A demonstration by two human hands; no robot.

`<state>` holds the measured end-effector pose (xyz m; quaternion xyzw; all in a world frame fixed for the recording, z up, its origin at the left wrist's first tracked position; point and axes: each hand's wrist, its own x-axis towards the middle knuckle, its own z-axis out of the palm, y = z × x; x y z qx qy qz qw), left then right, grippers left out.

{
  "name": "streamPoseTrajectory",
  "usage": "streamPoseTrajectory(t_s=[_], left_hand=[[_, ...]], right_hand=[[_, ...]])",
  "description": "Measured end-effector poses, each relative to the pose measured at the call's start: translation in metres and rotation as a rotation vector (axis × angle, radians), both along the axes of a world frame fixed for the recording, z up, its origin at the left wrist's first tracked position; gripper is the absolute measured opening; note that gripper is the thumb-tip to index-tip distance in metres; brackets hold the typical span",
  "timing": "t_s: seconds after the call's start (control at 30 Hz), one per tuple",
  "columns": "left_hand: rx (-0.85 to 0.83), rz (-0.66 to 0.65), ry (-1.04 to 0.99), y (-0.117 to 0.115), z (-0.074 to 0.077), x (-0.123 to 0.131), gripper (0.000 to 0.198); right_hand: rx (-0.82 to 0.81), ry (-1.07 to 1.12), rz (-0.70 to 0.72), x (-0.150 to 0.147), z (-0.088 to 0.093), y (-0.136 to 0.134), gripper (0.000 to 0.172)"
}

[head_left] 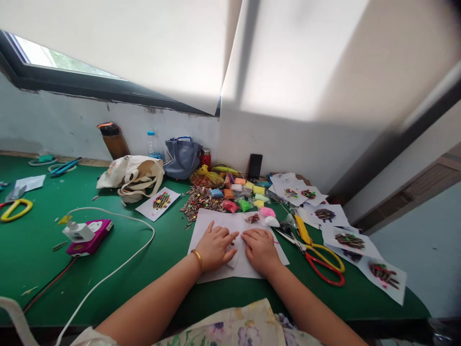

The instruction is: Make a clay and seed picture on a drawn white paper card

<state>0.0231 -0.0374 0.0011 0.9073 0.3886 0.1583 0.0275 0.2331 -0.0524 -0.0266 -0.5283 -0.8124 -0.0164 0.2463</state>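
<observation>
My left hand [217, 246], with a gold bracelet [197, 261] at the wrist, rests on white paper [205, 269], fingers spread. Under its thumb and forefinger lies a small dark bit, partly hidden, too small to name. Beside it my right hand [260, 247] lies on the same paper, fingers stretched and close together. A smaller sheet shows between the hands. At the paper's top edge are a small packet of brown clay [252, 218] and a white clay lump [271, 221]. Sunflower seeds [201, 201] are heaped behind the left hand.
Scissors [326, 264] and a yellow-handled cutter [303, 229] lie at right, near seed-decorated sheets [351, 241]. Coloured clay packets [245, 205] stand behind the paper. Leftward are a seed picture [158, 203], a cloth bag [131, 175], and a purple power strip [91, 238] with a white cable [144, 245].
</observation>
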Motion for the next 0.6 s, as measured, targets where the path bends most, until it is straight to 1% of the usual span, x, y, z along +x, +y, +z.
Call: streamPoseTrajectory(t_s=[0.1,0.13,0.2,0.23,0.33,0.43,0.5,0.6], left_hand=[[-0.035,-0.002,-0.080,0.008,-0.002,-0.003,0.042],[-0.045,0.009,-0.101,0.012,-0.001,-0.006,0.038],[-0.059,0.075,-0.112,0.027,0.001,-0.014,0.022],[-0.063,0.135,-0.096,0.036,0.003,-0.020,0.017],[0.007,0.366,-0.051,0.067,0.012,-0.042,0.016],[0.026,0.587,-0.013,0.097,0.018,-0.063,0.017],[0.023,0.621,-0.002,0.112,0.018,-0.071,0.022],[0.005,0.621,0.015,0.126,0.014,-0.077,0.023]], right_hand=[[-0.014,0.002,-0.005,0.000,0.000,0.000,0.034],[-0.016,0.001,-0.007,0.000,0.001,0.000,0.035],[-0.020,-0.008,-0.014,0.000,0.002,-0.001,0.036],[-0.021,-0.013,-0.021,0.000,0.002,-0.001,0.037],[-0.028,-0.025,-0.039,-0.001,0.002,-0.001,0.037],[-0.032,-0.017,-0.033,-0.001,0.001,0.000,0.036],[-0.028,-0.007,-0.031,-0.001,0.000,0.001,0.036],[-0.024,-0.001,-0.035,0.000,-0.001,0.001,0.035]])
